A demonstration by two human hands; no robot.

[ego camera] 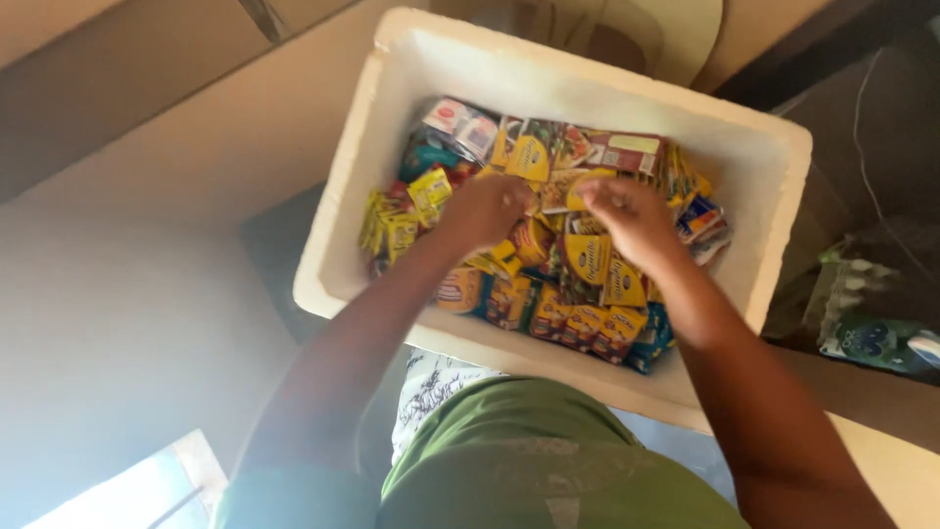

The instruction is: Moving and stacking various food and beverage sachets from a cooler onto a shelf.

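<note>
Nearest the camera is the person's green shirt [548, 460], with a patterned white cloth [431, 387] just beyond it on the left. Both forearms reach away from there into a white foam box [357, 211] that is tilted in the frame. The box is filled with small packets [587, 323], mostly yellow, with some red and blue ones among them. The left hand [487, 209] rests on the packets left of centre, its fingers curled down into the pile; whether they grip one cannot be told. The right hand [630, 214] sits just beside it to the right, fingers bunched together on a packet edge near the middle of the box. Far right, outside the box, lies a green-and-white pack [867, 323] in shadow.
</note>
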